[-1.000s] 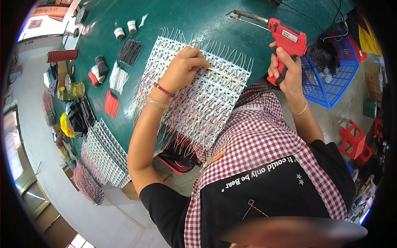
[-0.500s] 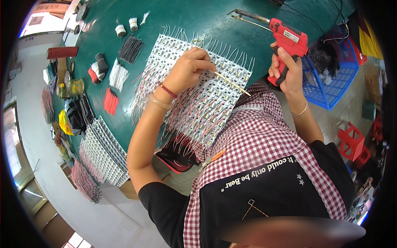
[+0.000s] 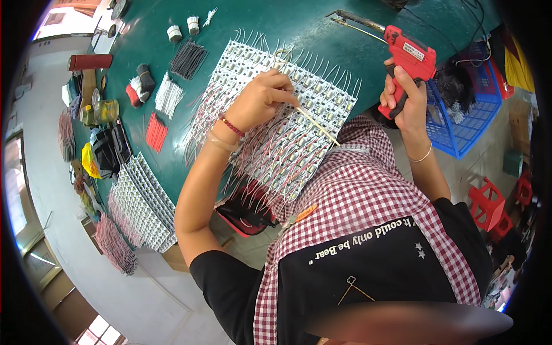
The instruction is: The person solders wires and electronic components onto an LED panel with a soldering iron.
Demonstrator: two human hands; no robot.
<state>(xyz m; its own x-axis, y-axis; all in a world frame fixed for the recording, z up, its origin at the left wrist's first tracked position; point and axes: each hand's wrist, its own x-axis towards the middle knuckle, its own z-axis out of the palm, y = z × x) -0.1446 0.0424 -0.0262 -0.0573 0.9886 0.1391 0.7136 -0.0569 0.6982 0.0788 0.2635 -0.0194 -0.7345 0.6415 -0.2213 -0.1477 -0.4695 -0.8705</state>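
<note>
My left hand (image 3: pixel 265 99) is closed in a pinch on a thin, pale wooden-looking stick (image 3: pixel 319 126). The stick slants down to the right across a panel of small white circuit boards (image 3: pixel 313 92). Rows of little components cover the panel; white wires stand along its far edge, red and white ones trail over its near left part. In my right hand (image 3: pixel 408 100) is a red soldering gun (image 3: pixel 409 53), gripped by its handle. Its long metal tip points left over the table, beyond the panel and apart from it. A small wire loop (image 3: pixel 282 54) shows behind my left hand.
Bundles of black wires (image 3: pixel 188 59), white wires (image 3: pixel 169 96) and red wires (image 3: pixel 155 132) lie on the green table (image 3: pixel 253 17). More board panels (image 3: pixel 144 201) are stacked at the left. A blue crate (image 3: pixel 460 126) and red stools (image 3: pixel 487 202) stand on the floor at right.
The stick has swung so its free end sits lower and more to the left on the panel. The soldering gun has shifted slightly right in the picture, along with the table's things.
</note>
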